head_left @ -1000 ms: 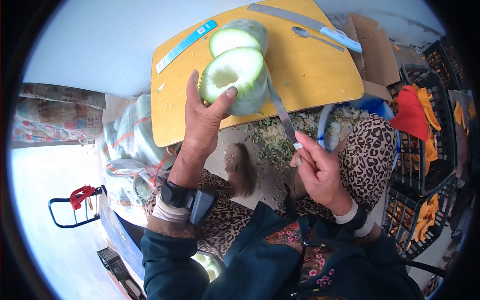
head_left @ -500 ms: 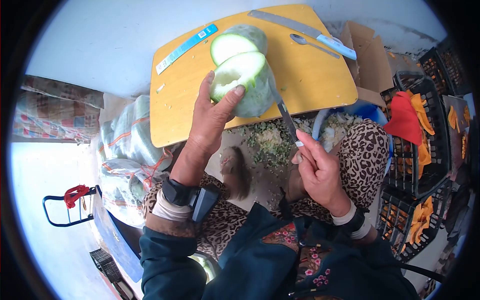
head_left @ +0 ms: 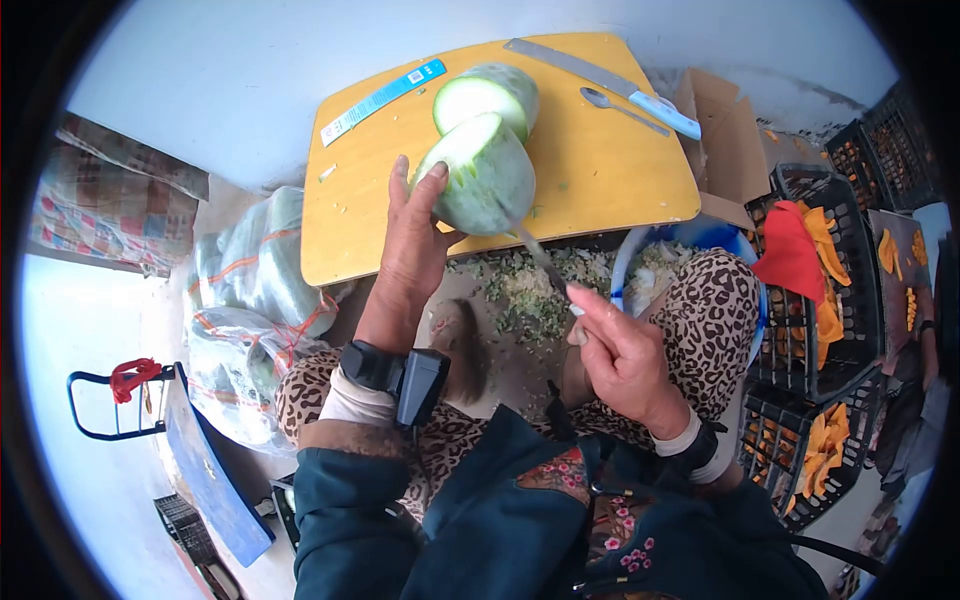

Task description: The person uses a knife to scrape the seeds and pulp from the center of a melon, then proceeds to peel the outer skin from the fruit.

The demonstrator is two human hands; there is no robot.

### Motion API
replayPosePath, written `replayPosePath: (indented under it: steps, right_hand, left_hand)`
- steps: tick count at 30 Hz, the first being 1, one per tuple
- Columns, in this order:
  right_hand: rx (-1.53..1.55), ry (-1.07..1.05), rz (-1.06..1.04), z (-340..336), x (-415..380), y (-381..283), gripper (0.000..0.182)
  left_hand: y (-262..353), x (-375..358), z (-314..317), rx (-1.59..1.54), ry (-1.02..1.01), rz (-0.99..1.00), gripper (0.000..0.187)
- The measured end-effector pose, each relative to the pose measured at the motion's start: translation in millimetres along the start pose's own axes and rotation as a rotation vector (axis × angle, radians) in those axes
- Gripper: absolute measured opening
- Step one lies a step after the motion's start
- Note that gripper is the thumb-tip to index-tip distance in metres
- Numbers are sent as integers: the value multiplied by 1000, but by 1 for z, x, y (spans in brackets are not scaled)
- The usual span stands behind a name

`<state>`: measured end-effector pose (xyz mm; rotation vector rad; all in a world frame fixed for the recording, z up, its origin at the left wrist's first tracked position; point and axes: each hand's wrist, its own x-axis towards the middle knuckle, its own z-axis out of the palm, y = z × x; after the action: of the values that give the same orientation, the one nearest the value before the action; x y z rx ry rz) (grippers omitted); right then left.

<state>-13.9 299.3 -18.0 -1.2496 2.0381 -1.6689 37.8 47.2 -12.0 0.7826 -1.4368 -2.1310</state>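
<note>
A cut winter melon piece (head_left: 490,185) with green skin and pale flesh stands at the near edge of the yellow table (head_left: 610,180), tilted with its cut face up and to the left. My left hand (head_left: 415,235) grips its left side, thumb at the rim of the cut. In my right hand (head_left: 628,355) is a knife (head_left: 541,260), held by the handle, its blade reaching up to the melon's lower skin, where the tip is hidden or against it. Just behind lies a second melon piece (head_left: 520,90), its white cut face toward me.
A large saw-like knife (head_left: 585,65), a spoon (head_left: 625,112) and a blue-white sleeve (head_left: 385,100) lie on the table. Peelings (head_left: 545,290) litter the floor beside a blue tub (head_left: 745,250). Black crates (head_left: 850,355) with orange strips stand right; wrapped melons (head_left: 240,260) sit left.
The near melon piece has been turned, showing more skin and less of its hollow. The knife blade has shifted from its right side to its lower skin. The view has shifted slightly.
</note>
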Motion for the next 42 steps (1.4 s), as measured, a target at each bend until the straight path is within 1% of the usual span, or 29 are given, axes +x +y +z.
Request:
replayPosePath:
  steps: [2,6,10,11,14,15,18,20,24,27,32,36,42]
  right_hand:
    - [-15,27,10,-4,6,-5,49]
    - [-50,156,-95,5,11,-6,53]
    - [-84,252,-97,14,16,0,53]
    - [-49,250,-28,16,16,4,52]
    - [-89,21,165,18,13,4,52]
    - [-172,13,135,19,12,-1,53]
    - [-159,-2,159,19,10,-6,53]
    - [-189,-22,134,17,8,-7,53]
    - [-208,-45,98,12,-2,-9,53]
    - [-198,-87,-47,3,-5,-22,52]
    - [-163,7,-61,15,7,-34,51]
    - [-176,22,-54,26,13,-31,50]
    - [-204,77,23,31,14,-34,48]
  left_hand:
    - [-2,0,1,9,14,12,102]
    - [-5,-5,6,-5,16,64,95]
    - [-11,-8,9,-43,42,96,88]
    - [-11,-8,9,-55,51,102,87]
    - [-10,-7,10,-58,7,131,82]
    - [-12,-6,9,-78,10,143,79]
    - [-19,3,6,-154,27,181,71]
    - [-21,7,6,-226,52,211,65]
    - [-22,11,10,-224,156,228,55]
    - [-22,11,11,-231,192,227,50]
    - [-23,14,14,-246,195,237,41]
    - [-29,16,18,-220,221,271,38]
    - [-36,19,24,-164,273,322,39]
